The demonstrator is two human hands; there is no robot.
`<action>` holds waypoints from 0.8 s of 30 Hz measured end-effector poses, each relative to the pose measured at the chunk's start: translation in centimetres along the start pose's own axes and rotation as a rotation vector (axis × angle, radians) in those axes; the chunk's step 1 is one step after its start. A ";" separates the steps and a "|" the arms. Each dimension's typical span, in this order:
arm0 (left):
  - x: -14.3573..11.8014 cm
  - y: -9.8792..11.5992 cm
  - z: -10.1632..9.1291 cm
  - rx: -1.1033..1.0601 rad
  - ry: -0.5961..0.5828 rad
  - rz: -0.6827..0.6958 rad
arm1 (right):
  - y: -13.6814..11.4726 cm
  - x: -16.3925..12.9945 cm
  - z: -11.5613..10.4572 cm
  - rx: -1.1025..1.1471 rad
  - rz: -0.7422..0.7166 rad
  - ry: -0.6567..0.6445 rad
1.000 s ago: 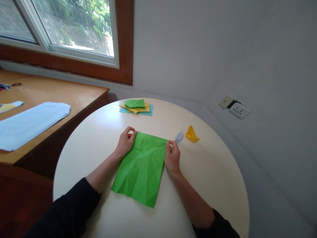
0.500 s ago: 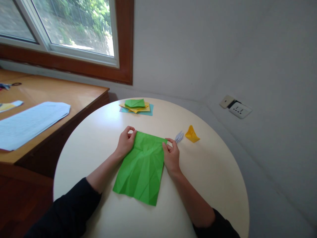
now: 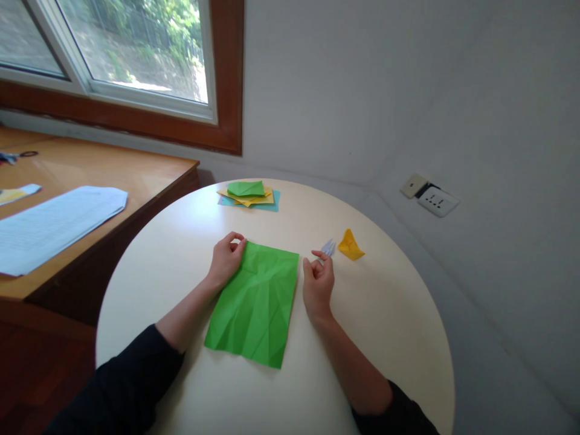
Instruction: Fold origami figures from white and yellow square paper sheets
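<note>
Left grip (image 3: 226,257) on green paper's (image 3: 254,302) corner

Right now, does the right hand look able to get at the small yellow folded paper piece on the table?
Probably yes. The right hand rests on the round table beside the green sheet, holding nothing. The yellow folded piece lies just beyond it; only a small pale folded paper sits between, off to one side.

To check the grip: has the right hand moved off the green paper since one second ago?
Yes. The right hand moved right, off the green paper, toward the yellow figure.
</note>
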State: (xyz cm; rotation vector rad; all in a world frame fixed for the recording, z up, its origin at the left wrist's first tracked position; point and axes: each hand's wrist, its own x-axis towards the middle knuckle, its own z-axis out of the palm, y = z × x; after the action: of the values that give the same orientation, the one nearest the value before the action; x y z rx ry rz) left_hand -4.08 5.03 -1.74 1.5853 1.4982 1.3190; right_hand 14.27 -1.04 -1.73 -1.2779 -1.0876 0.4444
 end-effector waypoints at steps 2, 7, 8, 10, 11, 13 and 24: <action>0.1 -0.1 0.0 0.072 0.007 0.023 | -0.7 -0.5 -0.2 -0.144 -0.278 -0.042; 0.1 -0.4 0.1 0.170 0.005 0.055 | -2.4 -1.8 -0.3 -0.374 -0.844 -0.291; 0.1 -0.5 0.1 0.178 0.002 0.059 | -2.5 -2.0 -0.3 -0.399 -0.856 -0.318; 0.1 -0.5 0.1 0.187 -0.004 0.063 | -2.6 -2.1 -0.1 -0.442 -0.826 -0.382; 0.1 -0.6 0.1 0.189 -0.007 0.062 | -2.5 -2.1 0.0 -0.466 -0.800 -0.425; 0.1 -0.6 0.2 0.189 -0.014 0.054 | -2.3 -2.2 0.2 -0.530 -0.742 -0.532; 0.1 -0.6 0.1 0.148 -0.017 0.057 | -2.4 -2.8 0.4 -0.844 -0.434 -1.010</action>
State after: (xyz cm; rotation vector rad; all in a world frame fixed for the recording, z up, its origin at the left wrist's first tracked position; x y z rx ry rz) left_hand -4.21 5.26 -2.30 1.7391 1.5818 1.2466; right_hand 11.99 -3.77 -0.71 -1.4730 -2.5402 0.2864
